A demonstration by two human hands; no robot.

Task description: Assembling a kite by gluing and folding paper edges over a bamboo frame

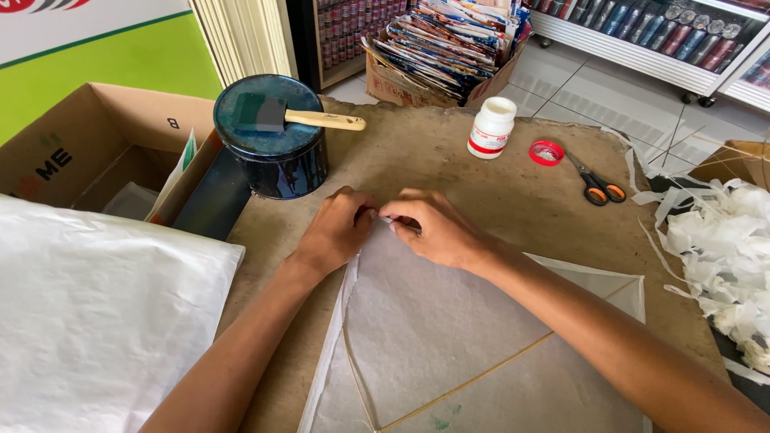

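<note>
Translucent white tissue-paper kite, diamond-shaped, with thin bamboo stick frame showing through, flat on the brown cardboard-covered table, its top corner pinched between left hand and right hand, fingers closed on the folded edge.

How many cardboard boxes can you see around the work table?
2: an open brown cardboard box left of the table, and a brown cardboard box full of magazines behind it; another may be cut off at right.
</note>
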